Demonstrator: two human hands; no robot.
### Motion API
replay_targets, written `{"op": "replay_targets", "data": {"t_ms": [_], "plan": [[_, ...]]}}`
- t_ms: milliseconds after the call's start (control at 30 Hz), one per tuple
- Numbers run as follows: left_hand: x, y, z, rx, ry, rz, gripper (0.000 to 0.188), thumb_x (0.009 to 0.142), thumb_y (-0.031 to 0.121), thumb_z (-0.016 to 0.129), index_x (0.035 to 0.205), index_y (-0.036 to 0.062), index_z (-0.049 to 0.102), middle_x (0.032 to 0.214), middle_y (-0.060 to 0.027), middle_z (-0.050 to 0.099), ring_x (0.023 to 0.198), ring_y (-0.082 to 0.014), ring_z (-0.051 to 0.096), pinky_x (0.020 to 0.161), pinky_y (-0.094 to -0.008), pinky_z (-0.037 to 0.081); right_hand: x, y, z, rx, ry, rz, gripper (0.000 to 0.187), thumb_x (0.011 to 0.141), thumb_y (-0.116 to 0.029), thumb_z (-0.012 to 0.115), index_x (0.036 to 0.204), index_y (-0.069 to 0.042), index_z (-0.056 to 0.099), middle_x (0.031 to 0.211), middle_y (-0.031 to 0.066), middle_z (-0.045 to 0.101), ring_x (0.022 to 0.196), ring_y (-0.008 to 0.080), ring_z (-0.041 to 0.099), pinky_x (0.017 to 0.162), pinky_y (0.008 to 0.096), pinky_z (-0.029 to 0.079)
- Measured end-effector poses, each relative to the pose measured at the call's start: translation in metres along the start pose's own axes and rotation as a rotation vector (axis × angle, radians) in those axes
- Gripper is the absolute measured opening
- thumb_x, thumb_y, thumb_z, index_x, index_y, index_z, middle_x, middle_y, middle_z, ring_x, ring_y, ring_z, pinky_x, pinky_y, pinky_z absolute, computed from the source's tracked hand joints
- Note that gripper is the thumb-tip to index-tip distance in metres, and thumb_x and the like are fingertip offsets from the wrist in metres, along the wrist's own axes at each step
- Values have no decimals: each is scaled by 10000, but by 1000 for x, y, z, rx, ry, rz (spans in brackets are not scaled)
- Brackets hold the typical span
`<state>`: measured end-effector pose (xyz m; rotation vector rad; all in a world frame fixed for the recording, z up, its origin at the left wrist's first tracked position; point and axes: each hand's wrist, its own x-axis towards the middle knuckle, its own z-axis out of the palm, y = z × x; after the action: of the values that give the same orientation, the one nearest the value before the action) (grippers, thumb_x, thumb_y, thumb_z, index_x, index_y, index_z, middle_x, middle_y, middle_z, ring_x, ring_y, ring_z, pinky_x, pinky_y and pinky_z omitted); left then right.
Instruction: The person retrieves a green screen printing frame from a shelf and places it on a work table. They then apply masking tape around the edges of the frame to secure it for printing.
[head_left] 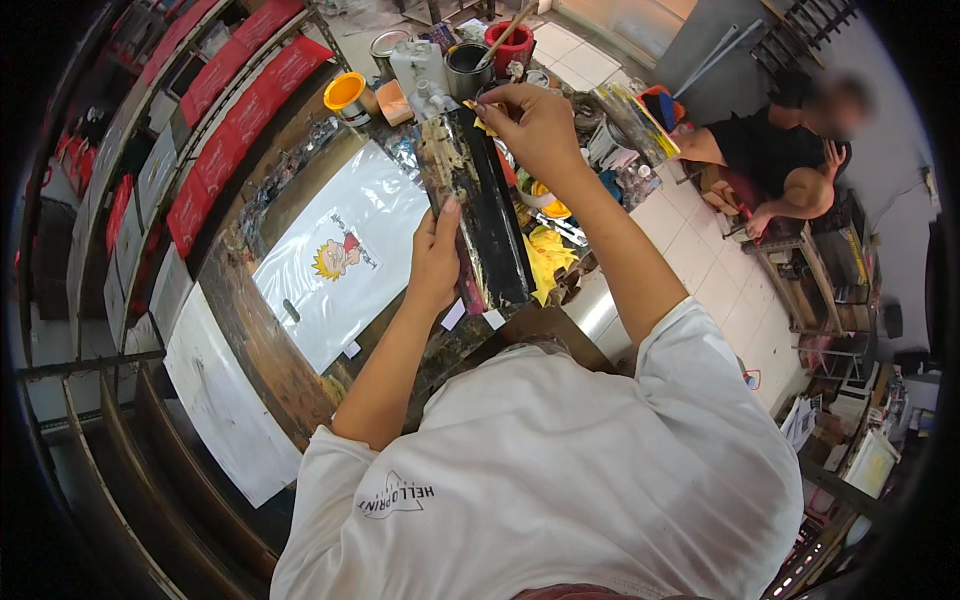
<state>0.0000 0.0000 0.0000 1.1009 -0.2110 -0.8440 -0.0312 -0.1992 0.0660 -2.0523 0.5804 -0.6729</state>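
1 panel (497,215) clasped, left hand (436,258); yellow scrap (484,124) pinched, right hand (537,126)

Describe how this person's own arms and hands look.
A white fabric T-shirt with a small dark print has loose short sleeves ending near the elbows. Forearms are bare; the left fingers and right fingers show no gloves.

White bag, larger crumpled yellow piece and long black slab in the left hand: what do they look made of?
Bag: glossy, apparently plastic film, from bright highlights and wrinkles. Yellow piece: matte, soft folds suggest cloth, though perhaps paper. Slab: satin black, patchy tan residue; wood, metal or plastic, unclear.
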Motion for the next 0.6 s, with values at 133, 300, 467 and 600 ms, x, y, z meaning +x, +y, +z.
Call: {"op": "replay_targets", "data": {"t_ms": [133,300,467,600], "plan": [[2,-8,1,-10,-10,-24,380,1089,344,550,1266,11,592,1063,-43,700,883,-100,672,784,-275,569,0,19,0,-316,80,-486,195,898,-152,735,1042,-28,780,901,128,695,922,319,664,837,423,534],[14,-10,-1,-2,-40,15,380,1085,356,554,1231,8,604,1054,-43,701,870,-93,662,761,-259,553,13,18,-10,-319,-45,-476,191,891,-86,701,1060,-29,769,964,163,719,921,362,688,826,435,541],[17,-15,2,-45,-9,20,358,1077,360,567,1167,18,615,1031,-46,705,872,-98,659,770,-267,545,-10,29,0,-365,-90,-402,159,892,-32,666,1024,-2,748,961,183,704,922,377,677,833,443,536],[31,-20,-4,-41,-7,13,347,1077,347,567,1159,14,618,1032,-49,711,879,-112,668,792,-276,545,-54,35,-7,-362,-145,-402,154,895,-28,655,1027,0,730,907,176,662,928,380,643,828,451,523]]}}
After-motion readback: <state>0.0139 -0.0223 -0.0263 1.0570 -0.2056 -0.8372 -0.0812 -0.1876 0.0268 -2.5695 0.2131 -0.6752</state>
